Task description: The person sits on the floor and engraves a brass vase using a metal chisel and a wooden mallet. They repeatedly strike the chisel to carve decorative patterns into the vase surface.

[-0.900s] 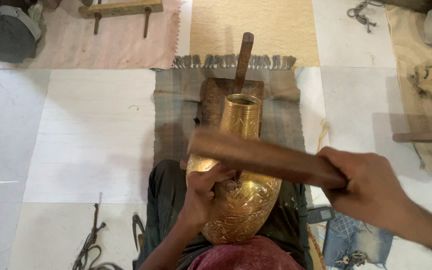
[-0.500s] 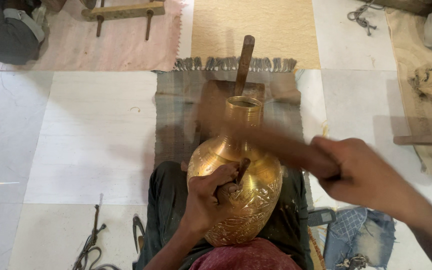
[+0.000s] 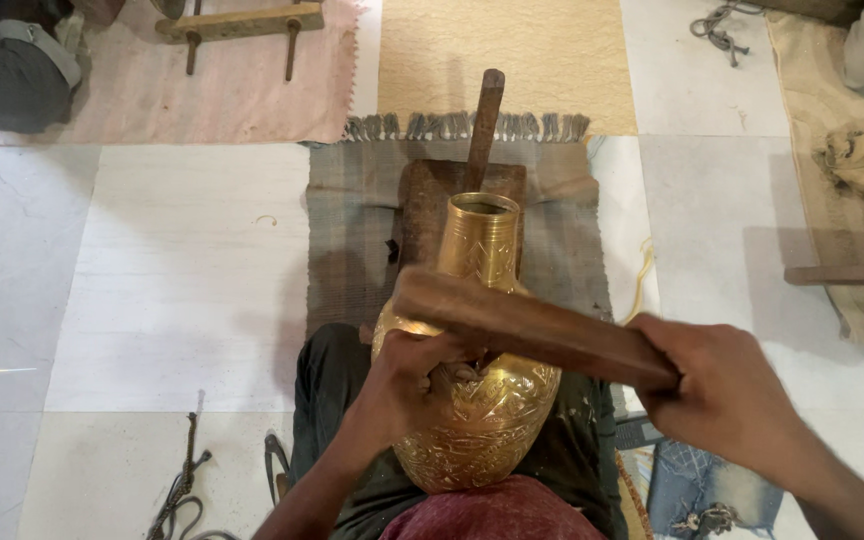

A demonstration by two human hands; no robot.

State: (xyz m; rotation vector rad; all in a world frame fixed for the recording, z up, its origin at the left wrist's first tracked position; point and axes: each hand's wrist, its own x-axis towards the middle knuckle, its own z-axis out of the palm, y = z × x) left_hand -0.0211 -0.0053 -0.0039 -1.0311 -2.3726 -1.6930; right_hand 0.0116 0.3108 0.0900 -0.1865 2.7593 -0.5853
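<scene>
A golden brass vase [image 3: 482, 420] with engraved patterns rests in my lap, its neck pointing away from me. My left hand [image 3: 407, 385] lies on the vase's shoulder, fingers pinched around a small dark tool pressed against the metal. My right hand [image 3: 727, 395] grips one end of a long brown wooden bar [image 3: 532, 325], which reaches leftward across the vase, just above my left fingers. Beyond the vase's mouth a wooden block [image 3: 432, 205] with an upright stick [image 3: 482, 125] sits on a grey fringed mat [image 3: 352, 230].
A pink cloth [image 3: 152, 105] with a wooden frame [image 3: 242, 25] lies far left, a tan mat [image 3: 512, 60] far centre. Wooden pieces and a brown cloth [image 3: 832, 140] are on the right. A cord [image 3: 177, 480] lies on the tiled floor at lower left, denim scraps [image 3: 712, 495] at lower right.
The wooden bar swung down onto the vase and has come back up slightly, now sharp instead of blurred. My left hand stayed on the vase with the small tool.
</scene>
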